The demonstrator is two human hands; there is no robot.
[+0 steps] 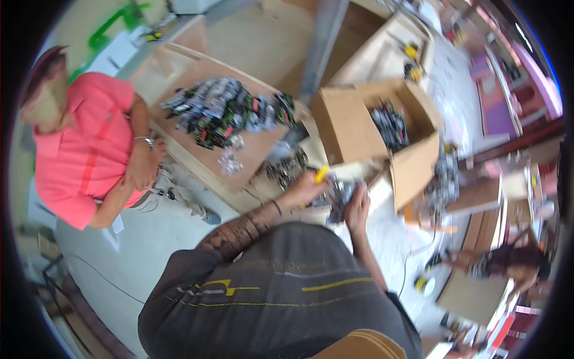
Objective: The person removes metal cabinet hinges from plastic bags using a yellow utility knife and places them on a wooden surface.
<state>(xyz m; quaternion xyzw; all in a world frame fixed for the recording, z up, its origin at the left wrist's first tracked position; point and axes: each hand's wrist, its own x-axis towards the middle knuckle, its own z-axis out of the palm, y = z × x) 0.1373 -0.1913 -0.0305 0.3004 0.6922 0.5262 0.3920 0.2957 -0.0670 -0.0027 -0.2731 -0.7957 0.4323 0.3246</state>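
Note:
My left hand (304, 189) is closed around a yellow object (321, 174), perhaps a tool handle; what lies below my fist is hidden. Close by, my right hand (357, 210) grips a dark item in clear plastic wrapping (341, 196), its fingers along the right side. Both hands are in front of my body at the work surface's near edge. Just beyond my left hand lie loose metal parts (288, 167). A heap of bagged black and green items (224, 110) covers much of a brown board (197, 152) to the left.
An open cardboard box (353, 122) with bagged items inside stands right of my hands, one flap hanging toward me. A person in a pink shirt (89, 149) stands at the left with arms crossed. A grey metal post (324, 48) rises behind. Another person (508, 263) is at far right.

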